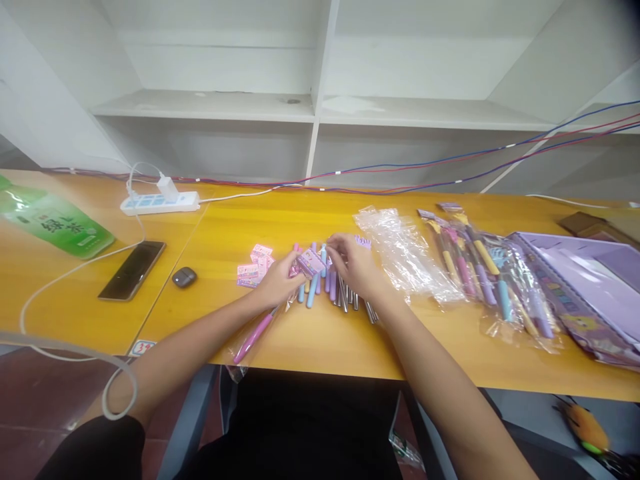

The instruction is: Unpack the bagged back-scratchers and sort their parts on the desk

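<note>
My left hand point(281, 279) is closed on the top of a clear plastic bag. A back scratcher with a pink handle point(254, 339) lies slanted inside that bag, its handle end towards the table's front edge. A small purple printed card point(311, 261) shows at the left fingertips. My right hand point(353, 263) is beside the card, thumb and fingers pinched together; what they hold, if anything, is too small to make out. Under and between the hands lie several loose back scratchers point(313, 288) with blue, purple and pink handles and metal rods. A purple claw-shaped head point(363, 242) shows behind the right hand.
Pink printed cards point(254, 267) lie left of the hands. Clear bags point(407, 253), bagged back scratchers point(483, 267) and a purple box point(590, 287) are to the right. A phone point(133, 270), earbud case point(185, 277), power strip point(160, 202), green bottle point(55, 220) and white cable stand left.
</note>
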Action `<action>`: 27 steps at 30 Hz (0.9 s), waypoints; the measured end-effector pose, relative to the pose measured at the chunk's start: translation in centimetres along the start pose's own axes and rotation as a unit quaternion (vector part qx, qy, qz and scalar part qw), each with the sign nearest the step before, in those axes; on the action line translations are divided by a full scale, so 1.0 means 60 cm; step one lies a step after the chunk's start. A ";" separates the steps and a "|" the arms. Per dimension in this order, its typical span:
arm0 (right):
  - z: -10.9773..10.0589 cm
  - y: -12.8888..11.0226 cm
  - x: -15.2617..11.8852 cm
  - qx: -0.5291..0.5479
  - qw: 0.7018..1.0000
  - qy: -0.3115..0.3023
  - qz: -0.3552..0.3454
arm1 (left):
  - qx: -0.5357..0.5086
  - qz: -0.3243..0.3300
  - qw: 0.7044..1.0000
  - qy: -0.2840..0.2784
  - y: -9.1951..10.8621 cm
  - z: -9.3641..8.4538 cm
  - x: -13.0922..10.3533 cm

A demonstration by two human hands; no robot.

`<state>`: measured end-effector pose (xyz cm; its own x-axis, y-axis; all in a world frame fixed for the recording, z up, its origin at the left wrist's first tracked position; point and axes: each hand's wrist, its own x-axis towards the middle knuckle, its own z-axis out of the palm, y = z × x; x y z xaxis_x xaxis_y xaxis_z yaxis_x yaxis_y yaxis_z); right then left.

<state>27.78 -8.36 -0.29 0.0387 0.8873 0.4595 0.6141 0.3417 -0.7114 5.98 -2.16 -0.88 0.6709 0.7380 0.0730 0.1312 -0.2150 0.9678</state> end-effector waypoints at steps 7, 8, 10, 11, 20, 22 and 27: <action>-0.014 -0.004 0.005 -0.071 0.993 -0.045 -0.084 | 0.068 0.029 0.997 -0.002 0.004 -0.001 -0.003; -0.014 -0.004 0.005 -0.072 0.992 -0.052 -0.088 | 0.082 0.041 0.996 0.000 0.004 -0.001 -0.004; -0.013 -0.005 0.004 -0.064 0.994 -0.054 -0.076 | 0.104 0.061 0.993 -0.003 0.004 -0.001 -0.004; -0.012 -0.007 0.004 -0.059 0.995 -0.055 -0.065 | 0.111 0.067 0.992 -0.006 0.004 -0.001 -0.004; -0.006 -0.012 0.007 0.001 0.998 -0.062 -0.020 | 0.142 0.061 0.988 -0.017 0.003 0.000 -0.005; -0.005 -0.005 0.009 0.002 0.999 -0.031 -0.016 | 0.150 0.068 0.986 -0.007 0.002 0.000 -0.004; -0.011 0.013 0.013 0.037 0.995 0.073 0.055 | 0.133 0.063 0.988 -0.038 0.006 -0.003 -0.006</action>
<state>28.79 -7.59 -0.14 0.2195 0.8683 0.4448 0.5398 0.2716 -0.7967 5.67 -2.40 -0.49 0.7460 0.6462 0.1611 0.2234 -0.4706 0.8536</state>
